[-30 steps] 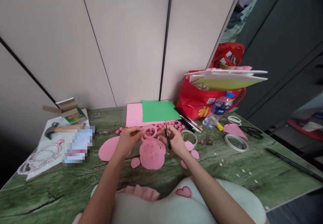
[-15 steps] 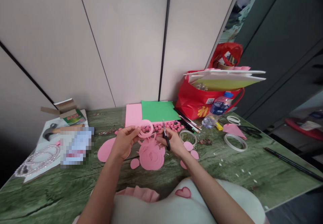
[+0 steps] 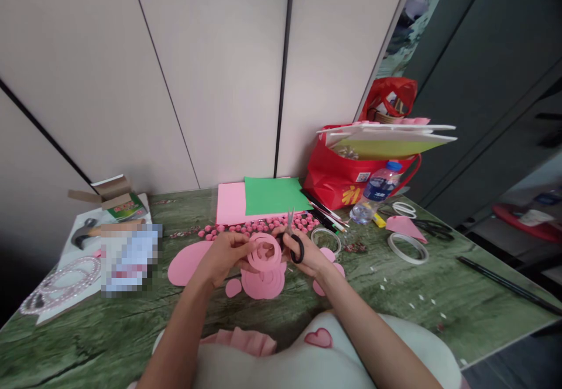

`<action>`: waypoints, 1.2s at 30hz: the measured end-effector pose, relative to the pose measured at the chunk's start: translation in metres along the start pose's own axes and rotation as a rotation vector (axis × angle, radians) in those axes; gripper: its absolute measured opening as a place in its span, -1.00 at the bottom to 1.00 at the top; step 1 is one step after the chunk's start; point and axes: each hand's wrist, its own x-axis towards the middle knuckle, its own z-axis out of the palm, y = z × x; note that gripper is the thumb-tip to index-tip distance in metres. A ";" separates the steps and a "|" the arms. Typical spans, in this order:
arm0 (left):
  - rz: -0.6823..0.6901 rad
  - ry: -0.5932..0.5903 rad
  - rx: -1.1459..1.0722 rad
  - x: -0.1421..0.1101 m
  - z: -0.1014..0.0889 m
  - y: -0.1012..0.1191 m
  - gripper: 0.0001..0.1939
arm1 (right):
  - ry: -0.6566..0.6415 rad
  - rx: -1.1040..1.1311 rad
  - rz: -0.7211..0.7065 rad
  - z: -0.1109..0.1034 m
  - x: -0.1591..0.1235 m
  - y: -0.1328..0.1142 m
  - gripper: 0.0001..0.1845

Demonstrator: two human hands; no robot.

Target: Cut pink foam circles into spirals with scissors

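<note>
My left hand [image 3: 226, 256] is closed on a pink paper spiral [image 3: 264, 252], holding it just above the green table. A larger coiled part of the same pink cut-out [image 3: 262, 282] hangs down onto the table below it. My right hand [image 3: 307, 254] grips small black-handled scissors [image 3: 295, 241], blades pointing up, right beside the spiral. Small pink ovals [image 3: 233, 287] and a big pink oval [image 3: 187, 262] lie around the hands. A row of little pink balls [image 3: 263, 226] lies just beyond.
Pink and green sheets [image 3: 263, 197] lie at the back. A red bag [image 3: 351, 169], a water bottle [image 3: 375, 193], pens [image 3: 327, 212] and tape rolls [image 3: 404, 247] are to the right. A hammer [image 3: 103, 229], a small box [image 3: 116, 199] and beads [image 3: 59, 281] are to the left.
Both hands dropped slightly toward me with the spiral. The scissors turned so their handles face the camera, and the spiral now sits lower over the coiled cut-out.
</note>
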 end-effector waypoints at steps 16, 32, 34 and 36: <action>-0.020 0.040 0.545 0.007 -0.019 -0.015 -0.78 | -0.110 -0.655 -0.185 0.007 -0.013 -0.031 -0.72; -0.078 -0.457 -0.072 0.001 -0.002 -0.010 -0.59 | 0.011 -0.609 -0.313 0.006 -0.011 -0.055 -0.70; -0.108 -0.458 -0.122 0.003 -0.004 -0.012 -0.64 | 0.062 -0.594 -0.313 -0.001 -0.005 -0.046 -0.69; -0.083 -0.410 -0.086 0.005 -0.006 -0.015 -0.68 | 0.110 -0.592 -0.280 -0.009 0.001 -0.032 -0.67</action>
